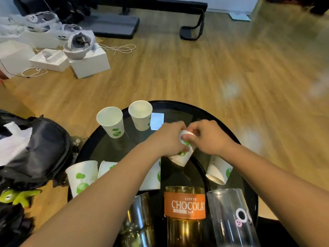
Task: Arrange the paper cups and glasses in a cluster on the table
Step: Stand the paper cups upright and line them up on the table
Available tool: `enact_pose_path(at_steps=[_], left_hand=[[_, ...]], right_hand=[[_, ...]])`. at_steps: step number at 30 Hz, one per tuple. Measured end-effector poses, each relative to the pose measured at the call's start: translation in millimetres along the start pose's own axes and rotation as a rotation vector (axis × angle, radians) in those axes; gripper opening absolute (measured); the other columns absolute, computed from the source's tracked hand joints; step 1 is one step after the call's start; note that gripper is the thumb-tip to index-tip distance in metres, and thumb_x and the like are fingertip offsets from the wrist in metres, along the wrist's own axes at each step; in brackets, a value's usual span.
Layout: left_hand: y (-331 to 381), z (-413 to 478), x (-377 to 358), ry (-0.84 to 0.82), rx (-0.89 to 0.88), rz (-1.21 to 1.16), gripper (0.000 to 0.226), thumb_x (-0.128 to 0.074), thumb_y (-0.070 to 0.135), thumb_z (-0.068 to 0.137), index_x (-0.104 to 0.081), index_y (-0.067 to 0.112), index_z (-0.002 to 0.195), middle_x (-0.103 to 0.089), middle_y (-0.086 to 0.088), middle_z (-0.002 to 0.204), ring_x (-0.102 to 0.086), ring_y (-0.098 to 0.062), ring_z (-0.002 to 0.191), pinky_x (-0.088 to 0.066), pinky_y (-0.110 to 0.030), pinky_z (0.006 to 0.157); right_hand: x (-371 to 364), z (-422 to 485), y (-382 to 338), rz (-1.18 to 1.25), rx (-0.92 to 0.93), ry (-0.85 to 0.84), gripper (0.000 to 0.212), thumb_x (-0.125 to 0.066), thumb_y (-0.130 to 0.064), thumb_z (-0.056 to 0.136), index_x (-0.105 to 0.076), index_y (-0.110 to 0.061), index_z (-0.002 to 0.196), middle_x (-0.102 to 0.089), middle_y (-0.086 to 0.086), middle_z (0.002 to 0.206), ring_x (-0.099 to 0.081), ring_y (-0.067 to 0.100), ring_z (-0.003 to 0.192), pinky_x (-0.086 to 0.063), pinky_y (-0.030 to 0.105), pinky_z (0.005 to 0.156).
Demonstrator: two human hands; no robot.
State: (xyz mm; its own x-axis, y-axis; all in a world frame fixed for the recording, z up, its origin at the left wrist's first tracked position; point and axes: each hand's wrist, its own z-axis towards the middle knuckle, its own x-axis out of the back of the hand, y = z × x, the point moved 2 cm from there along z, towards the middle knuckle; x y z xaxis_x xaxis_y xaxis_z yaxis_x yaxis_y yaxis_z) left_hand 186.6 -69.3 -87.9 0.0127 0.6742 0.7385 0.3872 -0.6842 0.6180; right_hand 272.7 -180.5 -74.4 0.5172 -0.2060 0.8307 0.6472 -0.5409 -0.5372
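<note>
A: Head view, both hands over a round dark glass table [178,107]. Grip state?

B: Left hand [170,138] and right hand [208,138] are both closed around one paper cup stack [183,154], mid-table. Left wraps the body, right fingers pinch the top rim. The stack is tilted, its lower end just above the glass or touching it, can't tell which.

A: Other cups?

B: Two upright paper cups at the far left: far-left cup [111,122] and, just right of it, second far cup [140,114], near each other but apart. Near left, an upright near-left cup [81,177] at the table edge, with another cup [106,167] beside it, mostly hidden by the left forearm. A further cup [152,175] shows right of that forearm. On the right, a tilted cup [219,171] under the right forearm.

A: Glasses?

B: Three along the near edge: a metallic-looking tumbler [140,220] left, an amber glass [185,207] with an orange chocolate label in the middle, and a clear glass [229,218] right. All close together.

A: Off-table?

B: Black bag [35,150] on the left, white boxes [85,63] far left on the wood floor.
</note>
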Motion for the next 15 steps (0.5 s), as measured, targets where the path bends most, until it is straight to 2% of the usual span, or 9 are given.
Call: enact_pose_path(at_steps=[1,3,6,10,15], left_hand=[[1,-1,7,0.08,-0.007,-0.014,0.044,-0.077,0.03,0.075,-0.053,0.026,0.111,-0.062,0.0,0.11,-0.058,-0.014,0.089,-0.042,-0.022,0.062],[1,-3,20,0.291,-0.013,-0.008,0.029,-0.076,0.028,0.076,-0.057,0.023,0.098,-0.063,0.001,0.098,-0.059,-0.016,0.086,-0.049,-0.029,0.069],[1,-6,32,0.487,0.013,0.1,0.017,-0.069,0.023,0.086,-0.067,0.021,0.102,-0.065,-0.001,0.092,-0.06,-0.02,0.087,-0.052,-0.037,0.082],[-2,-1,35,0.492,0.051,0.26,0.022,-0.064,0.017,0.091,-0.069,0.018,0.112,-0.068,-0.008,0.1,-0.061,-0.025,0.094,-0.052,-0.043,0.088],[-5,4,30,0.449,0.1,0.284,0.022,-0.06,0.015,0.093,-0.071,0.016,0.112,-0.067,-0.012,0.098,-0.06,-0.026,0.09,-0.052,-0.038,0.079]], right_hand=[[3,3,-2,0.01,0.057,0.051,0.017,-0.066,-0.035,0.087,-0.071,-0.019,0.087,-0.067,0.002,0.081,-0.06,0.013,0.073,-0.048,0.034,0.067],[8,10,-8,0.063,0.165,0.176,0.015,-0.069,-0.03,0.084,-0.073,-0.015,0.089,-0.066,0.003,0.092,-0.056,0.014,0.082,-0.046,0.033,0.075],[12,22,-13,0.09,0.232,0.219,0.021,-0.069,-0.032,0.084,-0.075,-0.015,0.094,-0.06,0.002,0.112,-0.049,0.014,0.104,-0.037,0.023,0.083],[9,37,-8,-0.059,0.315,0.284,0.017,-0.069,-0.023,0.087,-0.077,-0.011,0.094,-0.06,0.008,0.119,-0.047,0.02,0.115,-0.028,0.016,0.087],[-2,47,0,-0.033,0.313,0.26,0.015,-0.07,-0.017,0.086,-0.077,-0.01,0.096,-0.059,0.008,0.119,-0.047,0.019,0.114,-0.031,0.018,0.089]])
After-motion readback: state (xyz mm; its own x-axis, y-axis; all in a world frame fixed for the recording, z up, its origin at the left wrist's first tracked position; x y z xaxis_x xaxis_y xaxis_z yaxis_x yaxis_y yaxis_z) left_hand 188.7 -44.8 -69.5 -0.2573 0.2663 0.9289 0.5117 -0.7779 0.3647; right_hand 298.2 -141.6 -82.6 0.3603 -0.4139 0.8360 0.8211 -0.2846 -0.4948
